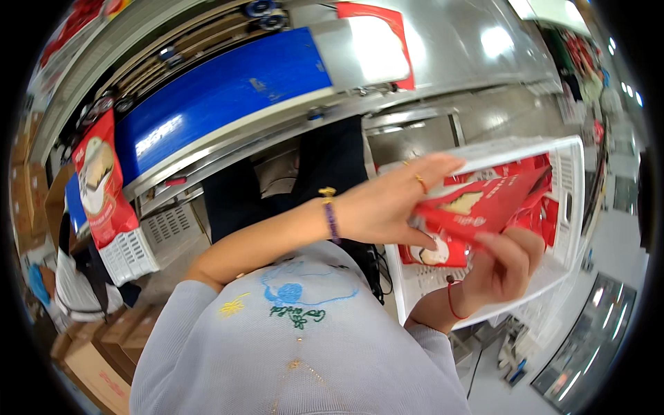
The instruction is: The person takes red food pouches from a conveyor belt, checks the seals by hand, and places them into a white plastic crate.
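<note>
A red printed food pouch (480, 203) is held tilted over a white plastic crate (573, 207) at my right. My left hand (386, 205) reaches across from the left, with the pouch's near end between its thumb and fingers. Along the pouch's lower edge, my right hand (506, 267) pinches it with curled fingers. Beneath the pouch, more red pouches (441, 255) lie inside the crate, partly hidden by my hands and the held one. The held pouch is slightly blurred, so whether its end is sealed cannot be told.
Ahead runs a conveyor with a blue belt (223, 93), beside a metal table (456, 46) bearing a red-edged sheet or pouch (407, 52). Another red pouch (98, 181) stands at the belt's left end. Cardboard boxes (98, 358) and a person (78, 285) are at left.
</note>
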`<control>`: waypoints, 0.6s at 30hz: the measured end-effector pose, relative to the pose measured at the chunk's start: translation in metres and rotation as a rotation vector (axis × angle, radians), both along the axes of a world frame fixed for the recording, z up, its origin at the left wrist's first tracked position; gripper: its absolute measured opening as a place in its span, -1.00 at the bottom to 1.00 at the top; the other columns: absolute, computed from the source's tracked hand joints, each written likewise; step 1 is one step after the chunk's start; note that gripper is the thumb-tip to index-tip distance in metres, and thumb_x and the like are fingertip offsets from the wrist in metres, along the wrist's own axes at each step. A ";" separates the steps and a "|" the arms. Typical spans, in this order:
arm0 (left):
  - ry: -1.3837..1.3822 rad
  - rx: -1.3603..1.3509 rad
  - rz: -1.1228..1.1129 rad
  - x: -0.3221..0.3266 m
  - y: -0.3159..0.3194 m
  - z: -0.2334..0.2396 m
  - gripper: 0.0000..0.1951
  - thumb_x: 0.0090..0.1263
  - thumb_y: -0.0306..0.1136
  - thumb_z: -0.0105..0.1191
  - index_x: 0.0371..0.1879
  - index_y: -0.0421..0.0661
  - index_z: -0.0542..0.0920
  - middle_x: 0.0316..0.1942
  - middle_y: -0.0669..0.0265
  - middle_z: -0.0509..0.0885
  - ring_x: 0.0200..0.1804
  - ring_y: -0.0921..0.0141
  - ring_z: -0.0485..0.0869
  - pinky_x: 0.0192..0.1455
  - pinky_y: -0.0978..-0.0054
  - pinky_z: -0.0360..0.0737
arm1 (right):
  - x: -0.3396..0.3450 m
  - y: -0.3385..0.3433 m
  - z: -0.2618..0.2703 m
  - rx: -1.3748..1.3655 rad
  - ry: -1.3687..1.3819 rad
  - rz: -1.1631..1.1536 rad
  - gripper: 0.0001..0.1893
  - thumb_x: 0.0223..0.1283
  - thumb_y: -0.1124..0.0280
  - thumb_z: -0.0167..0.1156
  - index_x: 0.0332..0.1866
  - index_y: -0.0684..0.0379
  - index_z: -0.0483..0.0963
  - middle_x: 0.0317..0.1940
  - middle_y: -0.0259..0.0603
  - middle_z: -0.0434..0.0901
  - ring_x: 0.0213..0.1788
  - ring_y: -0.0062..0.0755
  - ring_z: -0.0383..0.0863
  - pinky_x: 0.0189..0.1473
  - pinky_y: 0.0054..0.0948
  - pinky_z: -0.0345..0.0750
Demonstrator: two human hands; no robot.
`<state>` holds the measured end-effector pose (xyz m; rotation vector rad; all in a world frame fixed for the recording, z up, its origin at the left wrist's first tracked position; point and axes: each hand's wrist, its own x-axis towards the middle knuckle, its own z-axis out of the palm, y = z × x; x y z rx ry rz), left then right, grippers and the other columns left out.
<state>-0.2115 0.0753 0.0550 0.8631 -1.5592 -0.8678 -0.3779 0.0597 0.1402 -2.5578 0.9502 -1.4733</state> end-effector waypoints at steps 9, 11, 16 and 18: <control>0.177 0.211 0.316 0.064 0.044 -0.003 -0.68 0.10 -0.60 0.32 -0.11 -0.12 0.72 -0.06 0.23 0.75 -0.05 0.38 0.73 0.03 0.51 0.64 | 0.038 -0.034 -0.017 0.166 -0.335 0.043 -0.24 0.00 0.56 0.38 0.36 0.32 0.21 0.16 -0.10 0.38 0.01 -0.30 0.50 -0.02 -0.39 0.55; 0.181 0.296 0.357 0.073 0.049 0.002 -0.69 0.12 -0.59 0.32 -0.10 -0.16 0.70 -0.12 0.28 0.76 -0.12 0.48 0.71 -0.04 0.55 0.65 | 0.046 -0.040 -0.034 0.728 -0.395 0.292 -0.13 -0.20 0.56 0.40 0.37 0.33 0.21 0.25 -0.07 0.38 0.17 -0.29 0.46 0.22 -0.33 0.42; 0.308 0.406 0.273 0.091 0.052 0.007 -0.57 0.17 -0.32 0.39 0.01 -0.19 0.64 -0.40 0.38 0.70 -0.45 0.64 0.51 -0.32 0.62 0.55 | 0.058 -0.046 -0.081 1.134 -0.477 0.444 -0.55 0.02 0.61 0.39 0.07 0.30 0.46 0.01 -0.14 0.60 -0.03 -0.45 0.61 0.05 -0.44 0.53; 0.337 0.400 0.255 0.104 0.053 0.010 -0.63 0.29 -0.36 0.29 0.04 -0.20 0.62 -0.39 0.41 0.66 -0.39 0.67 0.49 -0.29 0.62 0.54 | 0.059 -0.061 -0.094 1.120 -0.469 0.451 -0.54 0.12 0.56 0.34 0.15 0.28 0.41 0.02 -0.17 0.59 0.03 -0.43 0.59 0.09 -0.43 0.53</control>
